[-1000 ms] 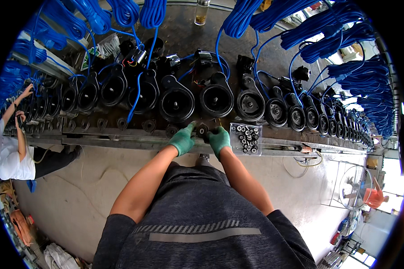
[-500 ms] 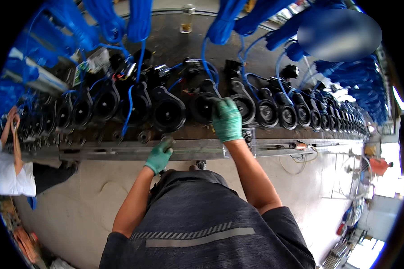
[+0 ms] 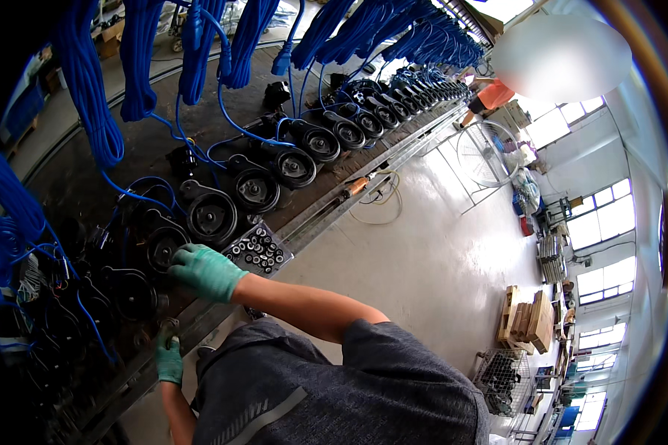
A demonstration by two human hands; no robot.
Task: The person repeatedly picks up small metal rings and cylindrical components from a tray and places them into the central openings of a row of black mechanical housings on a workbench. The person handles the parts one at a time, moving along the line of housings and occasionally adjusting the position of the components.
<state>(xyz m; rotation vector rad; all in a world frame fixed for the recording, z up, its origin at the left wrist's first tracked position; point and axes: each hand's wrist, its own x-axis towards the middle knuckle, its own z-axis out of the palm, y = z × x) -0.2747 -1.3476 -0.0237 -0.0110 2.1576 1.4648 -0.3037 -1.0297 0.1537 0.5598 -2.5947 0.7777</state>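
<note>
1. The fingers (image 3: 188, 256) of the right hand (image 3: 211, 274) are partly curled over the front of a round black housing (image 3: 161, 246); whether they grip anything is hidden behind the green glove.
2. The left hand (image 3: 169, 357) is raised at the counter's front edge, fingertips bunched; I cannot tell whether a small part sits between them.
3. That housing lies on the counter (image 3: 67, 167), its open face toward the person, probably so the inside can be reached.
4. Just beside it, a neighbouring housing (image 3: 212, 216) faces the same way, part of a long row that seems set out for working along.
5. A clear tray (image 3: 287, 257) of small black-and-silver rings (image 3: 260, 251) rests near the right hand, presumably for easy picking.
6. Blue cable bundles (image 3: 137, 74) hang above, likely to keep the counter free of coils.
7. Farther along the front rail lies an orange tool (image 3: 356, 186).
</note>
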